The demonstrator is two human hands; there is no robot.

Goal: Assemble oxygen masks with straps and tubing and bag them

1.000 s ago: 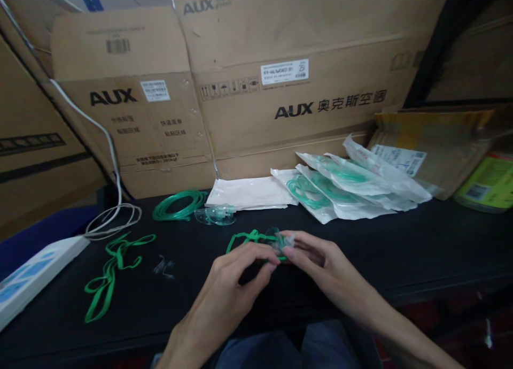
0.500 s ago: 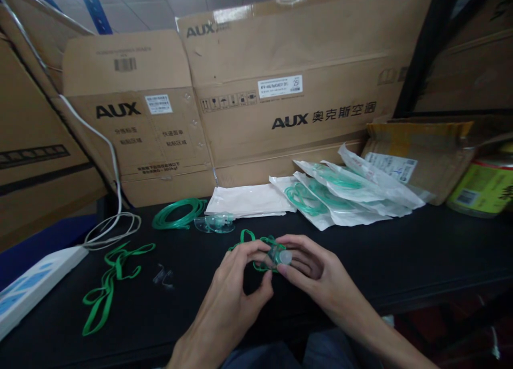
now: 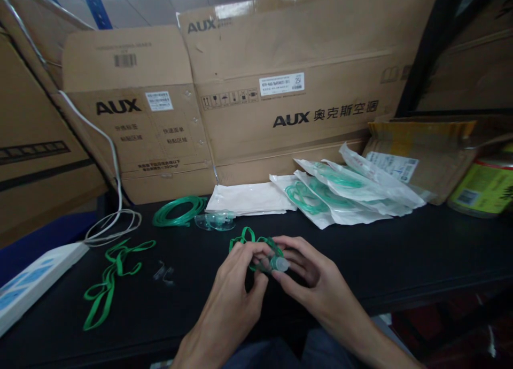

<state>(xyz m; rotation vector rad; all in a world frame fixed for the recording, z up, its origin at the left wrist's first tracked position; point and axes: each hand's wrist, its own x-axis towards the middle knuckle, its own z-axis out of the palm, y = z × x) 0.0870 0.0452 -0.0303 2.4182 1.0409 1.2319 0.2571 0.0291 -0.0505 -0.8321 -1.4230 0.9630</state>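
Note:
A small clear-green oxygen mask [image 3: 279, 263] is held between my two hands above the black table, its round translucent port facing me. My left hand [image 3: 240, 283] has its fingers closed on the mask's left side. On the opposite side my right hand [image 3: 316, 273] grips it between thumb and fingers. A green elastic strap [image 3: 247, 233] loops out behind my left fingers; my hands hide much of the mask. Just beyond lies another clear mask [image 3: 215, 220], beside a coil of green tubing [image 3: 180, 212]. Loose green straps [image 3: 105, 291] and small clear pieces [image 3: 163, 273] lie to the left.
Flat white pouches [image 3: 250, 199] lie at the back, next to several pouches with green tubing [image 3: 340, 190]. Cardboard sheets [image 3: 296, 48] stand behind. A power strip [image 3: 42, 281] with a white cable is at left; a carton [image 3: 420, 160] and yellow-labelled container [image 3: 483, 187] at right.
The mask has turned and dropped slightly in my hands, so its round port now sits a little lower. My left thumb has moved in closer to it.

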